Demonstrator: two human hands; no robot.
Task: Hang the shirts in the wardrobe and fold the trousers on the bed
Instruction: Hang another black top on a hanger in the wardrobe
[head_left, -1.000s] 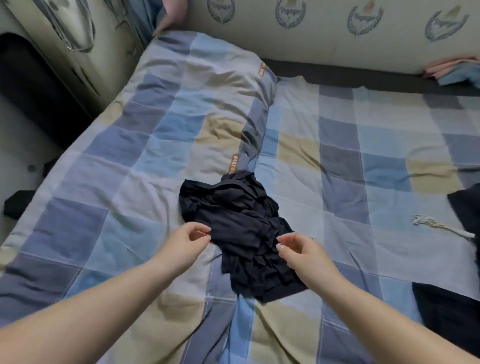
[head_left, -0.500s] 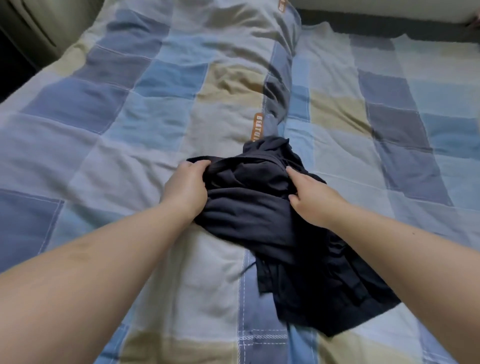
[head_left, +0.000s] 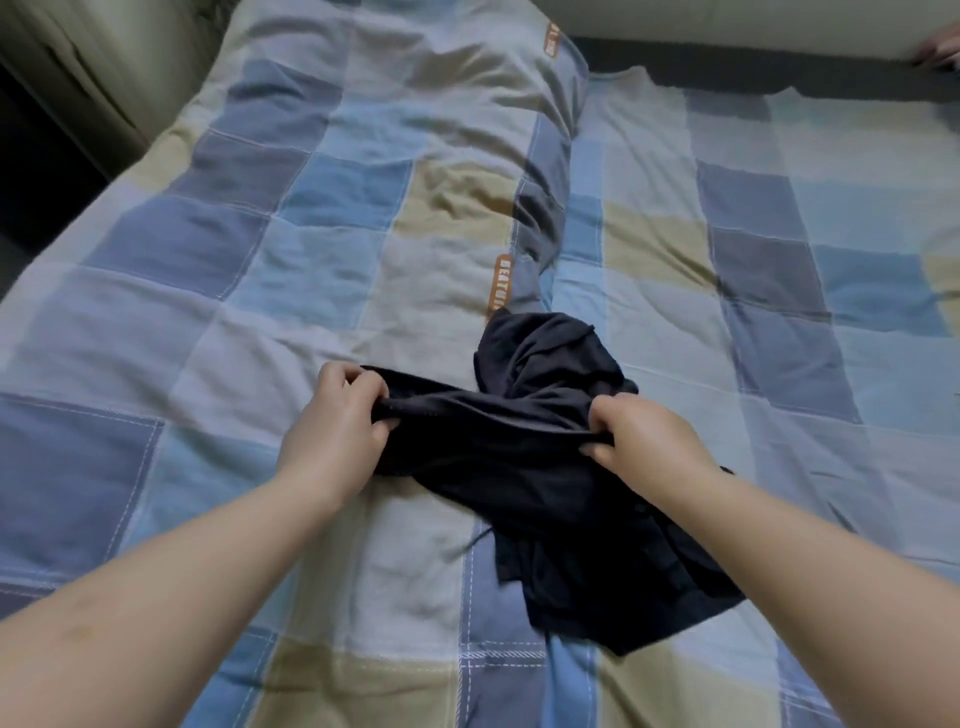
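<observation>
A crumpled dark navy fabric garment (head_left: 550, 467) lies mid-bed on the blue-and-beige checked quilt (head_left: 208, 249); the left hand (head_left: 337, 431) and right hand (head_left: 644, 441) each pinch its stretched upper edge between them

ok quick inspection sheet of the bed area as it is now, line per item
surface: bed under a checked blue, beige and grey cover, creased.
job's things: dark garment bunched on the cover, one edge pulled taut between the hands; shirt or trousers, cannot tell.
clutter: folded quilt in the same check, orange label on its edge.
grippers: left hand and right hand each grip the garment's edge.
cables: nothing seen.
surroundings: pale wall along the far side; dark gap at the left; pink item at the top right, mostly cut off.
</observation>
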